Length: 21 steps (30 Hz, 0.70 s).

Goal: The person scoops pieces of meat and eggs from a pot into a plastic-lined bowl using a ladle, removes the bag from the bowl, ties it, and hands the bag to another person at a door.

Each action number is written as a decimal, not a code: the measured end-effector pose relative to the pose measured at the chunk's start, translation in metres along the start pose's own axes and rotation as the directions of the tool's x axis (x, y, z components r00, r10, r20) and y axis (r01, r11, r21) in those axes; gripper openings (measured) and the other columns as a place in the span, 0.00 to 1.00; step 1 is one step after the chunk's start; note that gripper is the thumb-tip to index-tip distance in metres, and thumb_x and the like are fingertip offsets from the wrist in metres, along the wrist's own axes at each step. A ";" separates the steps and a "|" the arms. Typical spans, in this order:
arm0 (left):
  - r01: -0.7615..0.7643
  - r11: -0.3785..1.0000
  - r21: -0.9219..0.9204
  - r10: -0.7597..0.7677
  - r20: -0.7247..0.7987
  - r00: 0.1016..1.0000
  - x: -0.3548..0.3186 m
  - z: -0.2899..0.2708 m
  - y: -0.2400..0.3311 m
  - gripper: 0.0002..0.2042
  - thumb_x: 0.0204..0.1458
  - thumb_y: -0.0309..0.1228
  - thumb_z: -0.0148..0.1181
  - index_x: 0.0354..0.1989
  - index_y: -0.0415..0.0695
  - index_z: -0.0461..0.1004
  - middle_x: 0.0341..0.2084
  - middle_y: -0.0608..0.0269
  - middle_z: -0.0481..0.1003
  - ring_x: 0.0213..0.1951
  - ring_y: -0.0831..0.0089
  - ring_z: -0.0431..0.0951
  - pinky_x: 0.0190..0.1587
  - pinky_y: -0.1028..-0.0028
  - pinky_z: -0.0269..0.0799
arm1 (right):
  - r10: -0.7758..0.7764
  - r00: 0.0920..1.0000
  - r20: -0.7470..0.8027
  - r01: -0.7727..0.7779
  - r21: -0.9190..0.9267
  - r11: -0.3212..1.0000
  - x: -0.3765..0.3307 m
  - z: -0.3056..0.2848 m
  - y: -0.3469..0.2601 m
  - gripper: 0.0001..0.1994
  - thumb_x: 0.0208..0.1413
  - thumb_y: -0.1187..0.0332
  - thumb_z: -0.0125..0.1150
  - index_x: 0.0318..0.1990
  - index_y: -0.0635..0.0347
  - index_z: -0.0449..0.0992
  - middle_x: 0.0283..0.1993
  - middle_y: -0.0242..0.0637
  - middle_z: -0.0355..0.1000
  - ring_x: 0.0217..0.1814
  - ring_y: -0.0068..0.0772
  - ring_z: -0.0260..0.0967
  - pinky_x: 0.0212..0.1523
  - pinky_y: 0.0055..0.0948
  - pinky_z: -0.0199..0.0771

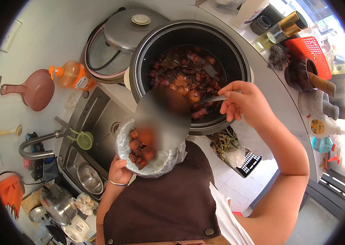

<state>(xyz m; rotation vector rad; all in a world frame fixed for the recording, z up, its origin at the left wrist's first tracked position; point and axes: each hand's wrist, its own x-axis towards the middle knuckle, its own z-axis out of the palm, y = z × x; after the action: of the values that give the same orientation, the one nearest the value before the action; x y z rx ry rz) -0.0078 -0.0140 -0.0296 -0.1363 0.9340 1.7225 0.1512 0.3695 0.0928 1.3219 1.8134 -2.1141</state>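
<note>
My right hand point(244, 104) grips the handle of a metal spoon point(211, 99) whose bowl dips into a large black cooker pot point(188, 34) filled with dark brown meat chunks and eggs in sauce point(184, 77). My left hand point(119, 171) holds from below a bowl lined with a clear plastic bag point(158, 165), with several brown meat pieces point(135, 149) in it. The bowl is just below and left of the pot's rim. A blurred patch hides part of the bowl and the pot's near edge.
A steel sink point(95, 122) with a tap point(42, 141) and a small steel bowl point(88, 177) lies at the left. Pot lids point(129, 28), an orange soap bottle point(72, 75) and a pink pan point(35, 90) sit behind. Bottles, a red basket point(313, 53) and a mortar point(303, 75) stand at the right.
</note>
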 end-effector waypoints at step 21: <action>-0.045 0.997 -0.056 0.047 0.021 0.999 0.001 0.018 0.004 0.38 0.43 0.34 0.65 0.64 0.39 0.58 0.57 0.56 0.68 0.58 0.60 0.68 0.62 0.60 0.63 | -0.280 0.947 -0.160 0.303 0.144 0.942 -0.085 -0.006 -0.018 0.12 0.61 0.72 0.49 0.47 0.71 0.72 0.25 0.43 0.74 0.15 0.21 0.67 0.12 0.14 0.52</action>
<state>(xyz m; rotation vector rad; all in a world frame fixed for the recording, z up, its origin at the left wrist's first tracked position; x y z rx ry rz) -0.0048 -0.0019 -0.0160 -0.1334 0.8793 1.7900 0.1980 0.3407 0.1602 1.3361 2.0397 -2.4281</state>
